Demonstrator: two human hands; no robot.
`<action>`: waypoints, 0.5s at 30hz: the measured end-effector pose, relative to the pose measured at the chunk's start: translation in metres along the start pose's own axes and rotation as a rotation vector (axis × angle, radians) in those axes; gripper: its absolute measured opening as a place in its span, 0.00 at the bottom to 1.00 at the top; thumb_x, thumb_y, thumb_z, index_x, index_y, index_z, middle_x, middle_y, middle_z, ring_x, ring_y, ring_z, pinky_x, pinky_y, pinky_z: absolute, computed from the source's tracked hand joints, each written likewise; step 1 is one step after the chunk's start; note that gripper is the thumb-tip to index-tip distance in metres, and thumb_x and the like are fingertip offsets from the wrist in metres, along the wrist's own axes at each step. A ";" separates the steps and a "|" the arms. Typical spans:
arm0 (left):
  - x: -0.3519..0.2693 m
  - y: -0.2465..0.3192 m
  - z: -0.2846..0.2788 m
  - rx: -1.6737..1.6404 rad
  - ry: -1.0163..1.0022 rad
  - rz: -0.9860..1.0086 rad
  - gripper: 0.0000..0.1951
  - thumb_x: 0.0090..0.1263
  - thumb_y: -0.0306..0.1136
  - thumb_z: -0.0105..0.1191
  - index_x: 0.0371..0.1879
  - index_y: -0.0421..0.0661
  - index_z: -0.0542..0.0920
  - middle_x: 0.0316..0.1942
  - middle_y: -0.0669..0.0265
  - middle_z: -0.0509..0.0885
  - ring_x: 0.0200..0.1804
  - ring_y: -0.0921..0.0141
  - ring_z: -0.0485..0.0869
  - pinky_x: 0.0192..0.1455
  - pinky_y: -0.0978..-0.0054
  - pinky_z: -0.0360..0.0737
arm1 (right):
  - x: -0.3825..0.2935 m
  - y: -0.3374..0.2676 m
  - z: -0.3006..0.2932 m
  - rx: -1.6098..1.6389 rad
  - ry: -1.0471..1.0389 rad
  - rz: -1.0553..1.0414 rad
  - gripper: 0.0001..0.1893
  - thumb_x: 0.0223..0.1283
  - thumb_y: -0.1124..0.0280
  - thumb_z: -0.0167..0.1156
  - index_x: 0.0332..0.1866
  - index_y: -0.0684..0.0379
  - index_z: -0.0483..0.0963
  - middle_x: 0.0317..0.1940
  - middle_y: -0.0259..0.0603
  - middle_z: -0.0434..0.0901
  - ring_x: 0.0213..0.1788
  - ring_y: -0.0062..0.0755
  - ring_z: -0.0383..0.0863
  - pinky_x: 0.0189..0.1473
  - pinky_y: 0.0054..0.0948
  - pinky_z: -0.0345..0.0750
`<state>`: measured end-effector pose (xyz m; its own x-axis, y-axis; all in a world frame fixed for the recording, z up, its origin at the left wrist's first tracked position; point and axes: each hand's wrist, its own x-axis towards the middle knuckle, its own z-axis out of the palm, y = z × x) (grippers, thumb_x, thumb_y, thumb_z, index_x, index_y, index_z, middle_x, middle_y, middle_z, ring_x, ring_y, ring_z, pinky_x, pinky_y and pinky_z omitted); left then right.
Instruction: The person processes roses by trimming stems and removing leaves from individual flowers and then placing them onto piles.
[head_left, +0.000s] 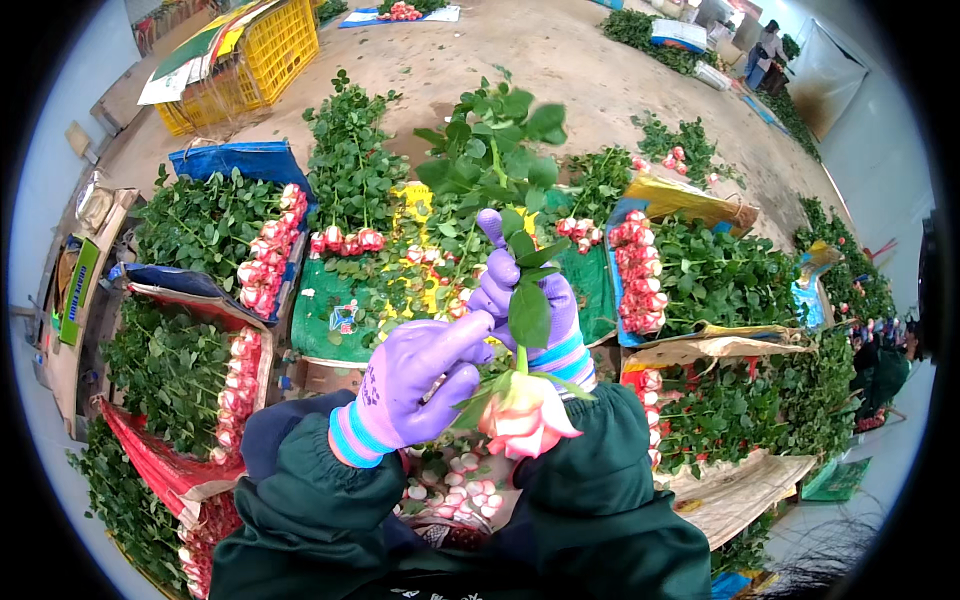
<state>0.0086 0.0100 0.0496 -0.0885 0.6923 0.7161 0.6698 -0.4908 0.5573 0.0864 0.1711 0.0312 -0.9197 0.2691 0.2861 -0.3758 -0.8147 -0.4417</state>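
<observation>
A pale pink and cream rose (529, 416) hangs bloom-down in front of me, its leafy stem running up and away. My right hand (551, 300), in a purple coated glove, grips the stem behind some leaves. My left hand (420, 382), gloved alike, is beside the stem with fingers curled, its fingertips close to the right hand. Whether it pinches anything is hidden. Beyond the hands, a green and yellow sheet (337, 304) bears loose leaves and several cut roses (349, 241). Loose petals (457, 487) lie below, between my sleeves.
Bundled roses in sheet-lined stacks stand at left (262, 255) and right (637, 274). A yellow plastic crate (277, 56) stands at the back left. More rose stems (682, 150) lie on the concrete floor (555, 45). One person (765, 56) is far back right; another (885, 371) is at the right rim.
</observation>
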 end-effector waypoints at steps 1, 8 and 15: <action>-0.003 -0.001 0.001 0.000 0.021 -0.038 0.28 0.59 0.23 0.55 0.62 0.38 0.69 0.33 0.57 0.82 0.33 0.55 0.82 0.36 0.61 0.78 | 0.002 0.001 -0.003 0.023 -0.005 -0.005 0.24 0.71 0.57 0.48 0.66 0.59 0.63 0.27 0.28 0.70 0.23 0.22 0.66 0.31 0.27 0.65; 0.002 0.008 0.006 0.012 0.028 -0.059 0.36 0.53 0.27 0.63 0.65 0.41 0.67 0.41 0.56 0.84 0.37 0.52 0.83 0.39 0.60 0.78 | 0.003 0.007 -0.009 0.139 0.020 0.009 0.24 0.73 0.60 0.44 0.68 0.59 0.61 0.31 0.27 0.69 0.25 0.19 0.62 0.31 0.22 0.62; -0.001 0.008 0.006 -0.081 -0.105 -0.118 0.41 0.49 0.42 0.71 0.63 0.40 0.69 0.39 0.57 0.84 0.38 0.55 0.84 0.41 0.64 0.78 | 0.006 0.018 -0.017 0.201 -0.086 0.055 0.23 0.73 0.61 0.45 0.68 0.60 0.60 0.31 0.31 0.74 0.25 0.25 0.66 0.32 0.28 0.66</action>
<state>0.0181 0.0085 0.0509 -0.0826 0.7970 0.5983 0.5974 -0.4410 0.6698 0.0721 0.1671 0.0108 -0.9219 0.1833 0.3412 -0.2865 -0.9155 -0.2825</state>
